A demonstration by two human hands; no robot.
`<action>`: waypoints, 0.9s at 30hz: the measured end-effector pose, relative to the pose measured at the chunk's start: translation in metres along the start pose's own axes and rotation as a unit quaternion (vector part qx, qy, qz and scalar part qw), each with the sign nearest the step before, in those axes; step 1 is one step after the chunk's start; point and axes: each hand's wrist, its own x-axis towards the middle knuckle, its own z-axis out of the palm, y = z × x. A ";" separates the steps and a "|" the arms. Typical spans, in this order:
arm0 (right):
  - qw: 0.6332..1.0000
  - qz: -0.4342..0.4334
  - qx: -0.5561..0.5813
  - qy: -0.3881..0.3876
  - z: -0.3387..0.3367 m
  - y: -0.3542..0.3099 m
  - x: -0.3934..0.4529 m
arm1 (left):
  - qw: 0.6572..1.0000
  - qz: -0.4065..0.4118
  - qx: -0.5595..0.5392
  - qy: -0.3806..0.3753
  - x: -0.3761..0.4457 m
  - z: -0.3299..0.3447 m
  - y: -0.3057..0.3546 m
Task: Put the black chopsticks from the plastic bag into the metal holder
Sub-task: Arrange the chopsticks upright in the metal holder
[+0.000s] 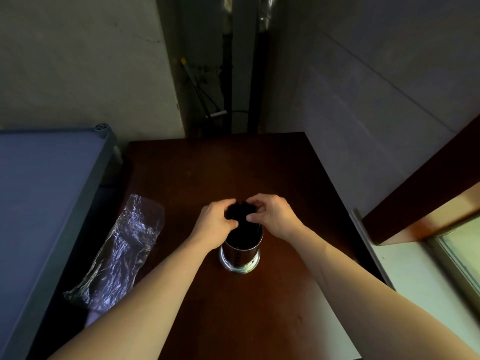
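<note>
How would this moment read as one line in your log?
stage: loading | left hand and right hand: gripping black chopsticks | chopsticks: in metal holder | plastic bag: left, on table

Metal holder upright on the tabletop, chopsticks standing in it. Left hand and right hand flank the chopstick tops. Plastic bag lies left of the holder, at the tabletop's left edge.

plastic bag lying left, wall close right, open tabletop beyond
</note>
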 end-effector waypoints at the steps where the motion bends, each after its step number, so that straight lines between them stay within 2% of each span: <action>1: 1.000 -0.008 -0.002 0.001 0.001 -0.002 0.003 | 1.000 0.003 0.002 0.004 0.001 0.000 0.001; 6: 0.999 -0.038 0.011 -0.015 0.005 -0.003 0.007 | 1.000 0.001 0.000 0.000 -0.001 -0.006 -0.003; 12: 0.998 -0.042 0.043 0.021 0.005 0.013 0.001 | 0.999 -0.031 -0.004 0.005 -0.011 -0.005 -0.010; 19: 0.998 -0.053 -0.002 -0.022 0.011 0.007 0.007 | 0.999 -0.046 0.002 -0.002 -0.014 -0.001 0.000; 24: 0.998 -0.049 -0.029 -0.009 0.014 0.002 0.006 | 0.998 -0.041 0.040 -0.018 -0.015 -0.004 0.001; 27: 0.999 -0.041 -0.027 0.010 0.011 -0.003 -0.002 | 0.997 -0.037 0.069 0.000 -0.017 -0.011 0.000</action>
